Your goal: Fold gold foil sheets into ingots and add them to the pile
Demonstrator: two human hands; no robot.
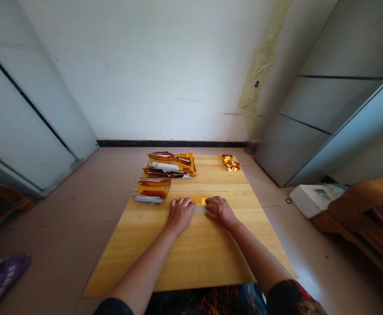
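1. a pale wooden table (204,258) is standing on the tiled floor (69,232), its grain running from side to side.
2. near its middle, a small gold-and-white paper (200,202) is lying between the person's two hands.
3. the left hand (180,213) is grasping one end, fingers curling over it; the right hand (220,211) is grasping the other end likewise.
4. toward the far left, a larger gold bundle (186,163) and a smaller gold bundle (153,189) are resting close together.
5. crumpled gold foil (232,166) is glinting by the far right corner.
6. beyond, a white wall (165,65) is rising above black skirting (174,143), yellowish tape (260,65) running down it.
7. a grey cabinet (306,127) is standing at right, a white box (309,199) sitting near it; a purple bag (4,275) is lying at left.
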